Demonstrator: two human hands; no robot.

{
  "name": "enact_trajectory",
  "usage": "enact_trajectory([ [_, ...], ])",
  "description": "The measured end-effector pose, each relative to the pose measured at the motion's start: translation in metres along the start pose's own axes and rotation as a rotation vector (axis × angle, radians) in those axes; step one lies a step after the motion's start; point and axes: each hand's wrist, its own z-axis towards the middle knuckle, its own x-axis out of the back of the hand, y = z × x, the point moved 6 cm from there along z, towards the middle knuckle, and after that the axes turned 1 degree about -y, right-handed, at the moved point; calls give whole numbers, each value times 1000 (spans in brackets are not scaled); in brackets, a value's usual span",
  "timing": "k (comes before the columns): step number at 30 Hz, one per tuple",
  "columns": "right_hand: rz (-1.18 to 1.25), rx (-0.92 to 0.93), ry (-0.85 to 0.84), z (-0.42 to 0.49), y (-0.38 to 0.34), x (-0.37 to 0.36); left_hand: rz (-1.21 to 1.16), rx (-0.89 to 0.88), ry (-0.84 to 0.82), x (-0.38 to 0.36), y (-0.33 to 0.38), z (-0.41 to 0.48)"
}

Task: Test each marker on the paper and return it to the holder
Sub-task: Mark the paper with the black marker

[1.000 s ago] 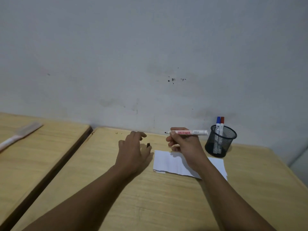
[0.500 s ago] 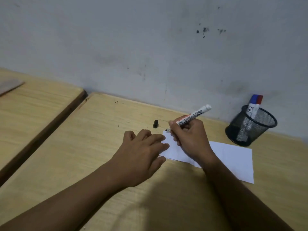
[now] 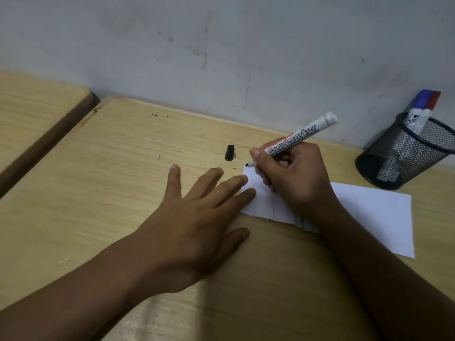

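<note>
My right hand (image 3: 295, 178) grips a white board marker (image 3: 299, 137) in a writing hold, its black tip touching the upper left corner of the white paper (image 3: 374, 217). My left hand (image 3: 197, 217) lies flat with fingers spread, fingertips pressing the paper's left edge. The marker's black cap (image 3: 229, 152) lies on the desk just beyond my left fingers. At the right, against the wall, a black mesh holder (image 3: 406, 153) contains a blue-capped marker (image 3: 423, 102) and a red-capped marker (image 3: 434, 100).
The wooden desk (image 3: 110, 180) meets a grey wall at the back. A second wooden desk (image 3: 29, 107) stands to the left across a dark gap.
The marker came down from mid-air to the paper's corner. My left hand left the cap on the desk and now lies flat on the paper's edge. The view tilted downward and closer.
</note>
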Motion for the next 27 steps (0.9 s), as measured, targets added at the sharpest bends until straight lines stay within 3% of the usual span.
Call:
enact_trajectory([
  [10,-175,13,10,3,0,-2,-9,25,3,-1,4,-3],
  [20,-149,24,-85,0,-4,-3,0,27,-9,1,5,-2],
  [27,-128,-8,-53,-5,-2,-3,23,20,-24,-1,3,0],
])
